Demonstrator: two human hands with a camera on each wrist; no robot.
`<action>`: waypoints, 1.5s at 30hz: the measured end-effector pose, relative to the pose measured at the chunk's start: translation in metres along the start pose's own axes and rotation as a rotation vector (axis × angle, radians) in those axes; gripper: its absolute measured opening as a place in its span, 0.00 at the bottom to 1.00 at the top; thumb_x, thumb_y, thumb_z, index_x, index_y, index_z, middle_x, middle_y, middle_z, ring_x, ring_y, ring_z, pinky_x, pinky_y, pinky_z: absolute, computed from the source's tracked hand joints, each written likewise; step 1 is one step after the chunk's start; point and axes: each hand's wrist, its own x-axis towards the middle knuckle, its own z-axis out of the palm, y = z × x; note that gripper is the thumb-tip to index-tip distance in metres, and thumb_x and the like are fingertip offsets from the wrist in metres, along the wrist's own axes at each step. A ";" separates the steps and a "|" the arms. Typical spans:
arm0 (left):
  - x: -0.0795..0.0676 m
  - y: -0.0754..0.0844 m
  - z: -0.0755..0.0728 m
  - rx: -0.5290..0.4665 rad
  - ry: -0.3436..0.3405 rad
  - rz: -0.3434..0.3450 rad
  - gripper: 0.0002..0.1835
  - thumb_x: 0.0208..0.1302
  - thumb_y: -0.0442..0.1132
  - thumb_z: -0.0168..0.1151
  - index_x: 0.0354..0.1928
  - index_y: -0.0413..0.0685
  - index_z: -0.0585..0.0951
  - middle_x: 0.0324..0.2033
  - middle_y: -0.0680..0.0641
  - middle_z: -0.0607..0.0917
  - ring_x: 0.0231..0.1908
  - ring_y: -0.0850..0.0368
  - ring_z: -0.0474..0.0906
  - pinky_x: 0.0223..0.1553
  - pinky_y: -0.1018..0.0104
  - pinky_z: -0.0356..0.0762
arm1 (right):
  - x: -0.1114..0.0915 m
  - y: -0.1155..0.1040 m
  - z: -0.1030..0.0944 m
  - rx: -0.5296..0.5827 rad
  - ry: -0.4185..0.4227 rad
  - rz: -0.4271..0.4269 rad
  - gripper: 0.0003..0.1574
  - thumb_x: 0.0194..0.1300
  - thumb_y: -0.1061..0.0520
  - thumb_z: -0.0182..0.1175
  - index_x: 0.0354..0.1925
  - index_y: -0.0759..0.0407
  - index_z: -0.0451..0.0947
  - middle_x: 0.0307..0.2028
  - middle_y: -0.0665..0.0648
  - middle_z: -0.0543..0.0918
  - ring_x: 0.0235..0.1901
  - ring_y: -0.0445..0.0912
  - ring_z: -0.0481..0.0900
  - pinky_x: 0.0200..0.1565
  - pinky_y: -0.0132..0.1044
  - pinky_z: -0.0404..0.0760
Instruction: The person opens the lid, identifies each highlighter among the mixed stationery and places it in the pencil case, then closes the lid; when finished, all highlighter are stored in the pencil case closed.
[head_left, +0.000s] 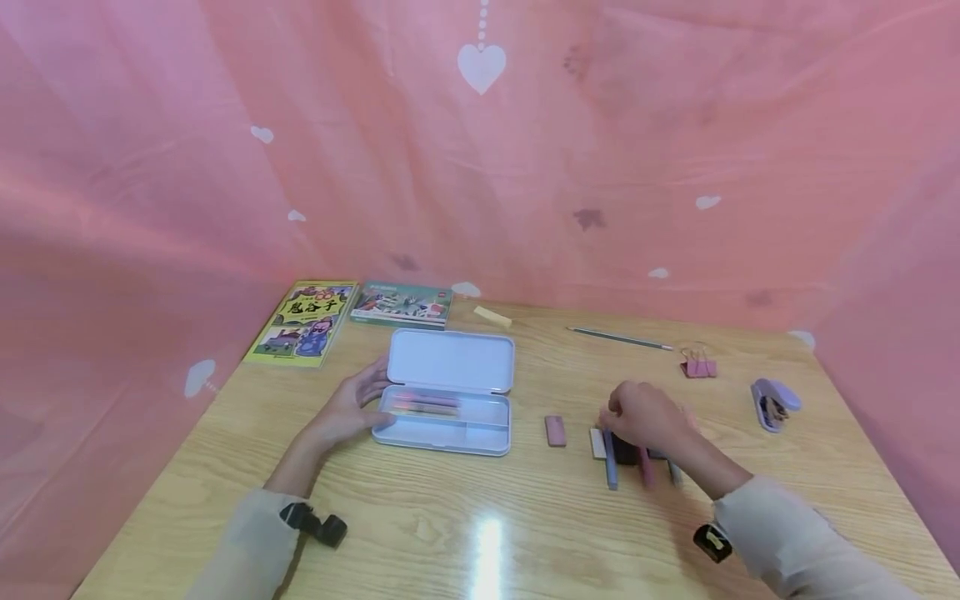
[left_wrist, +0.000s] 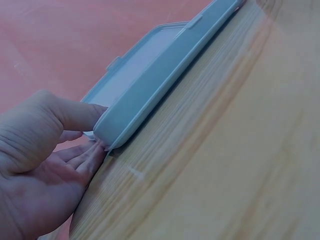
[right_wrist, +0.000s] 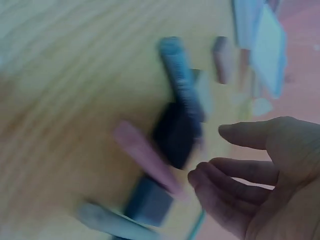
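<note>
A pale blue pencil case (head_left: 487, 440) lies with its lid up on the table, several pens (head_left: 427, 404) in its back compartment. My left hand (head_left: 348, 408) grips its left end, thumb at the rim and fingers around the outer side, as the left wrist view shows. Over a group of small items on the right hovers my right hand (head_left: 648, 414); its thumb and fingers are apart with nothing between them. Beneath or beside it are a blue marker (right_wrist: 180, 75), a pink marker (right_wrist: 145, 155), a grey marker (right_wrist: 112, 220), black blocks (right_wrist: 172, 135) and a white eraser (head_left: 597, 443).
Between case and markers sits a pink eraser (head_left: 555, 431). Farther back lie a pencil (head_left: 618, 338), a yellow strip (head_left: 492, 316) and a pink binder clip (head_left: 699, 367). A purple stapler (head_left: 768, 404) is at far right; a yellow book (head_left: 303, 325) and a green box (head_left: 402, 305) are back left.
</note>
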 end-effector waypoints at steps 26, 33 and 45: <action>-0.001 -0.010 -0.004 0.025 0.030 -0.048 0.53 0.46 0.31 0.71 0.73 0.60 0.53 0.63 0.47 0.71 0.63 0.50 0.67 0.68 0.55 0.60 | 0.035 -0.044 -0.027 0.129 0.102 -0.072 0.16 0.63 0.56 0.58 0.44 0.66 0.81 0.24 0.55 0.84 0.17 0.39 0.76 0.17 0.32 0.75; 0.000 -0.008 -0.004 0.006 0.011 -0.045 0.53 0.47 0.29 0.70 0.73 0.59 0.52 0.64 0.44 0.69 0.64 0.47 0.65 0.69 0.53 0.59 | 0.074 -0.098 -0.010 0.087 0.124 -0.230 0.13 0.61 0.55 0.61 0.42 0.60 0.83 0.28 0.54 0.85 0.27 0.42 0.81 0.28 0.34 0.79; 0.003 -0.004 -0.003 -0.026 -0.007 -0.037 0.53 0.47 0.28 0.70 0.73 0.55 0.51 0.65 0.43 0.68 0.64 0.47 0.65 0.68 0.55 0.61 | 0.121 -0.185 0.043 0.075 0.006 -0.364 0.11 0.60 0.56 0.63 0.43 0.53 0.84 0.30 0.50 0.85 0.30 0.41 0.78 0.31 0.34 0.77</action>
